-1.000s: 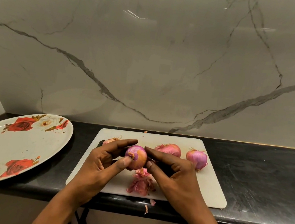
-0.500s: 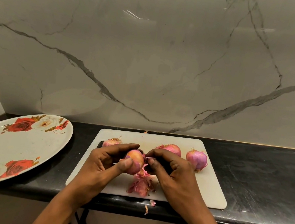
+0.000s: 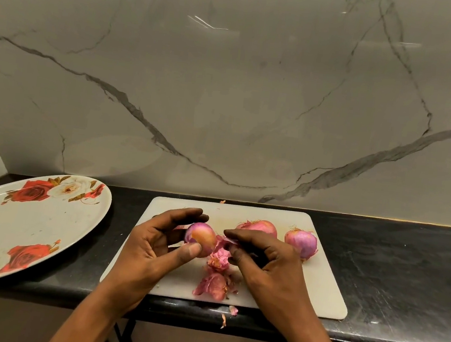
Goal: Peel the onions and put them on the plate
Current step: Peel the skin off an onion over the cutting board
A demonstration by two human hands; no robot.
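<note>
Onion [image 3: 201, 238] sits gripped in your left hand [image 3: 153, 249] over the board [image 3: 317, 288]; your right hand [image 3: 267, 262] pinches its loose skin [image 3: 224, 246].

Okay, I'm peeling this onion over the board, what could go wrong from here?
The left hand holds the onion only at the fingertips while the right hand tugs its skin; it could slip out. Peel scraps lie on the counter edge beyond the cutting board, so more may drop to the floor.
</note>
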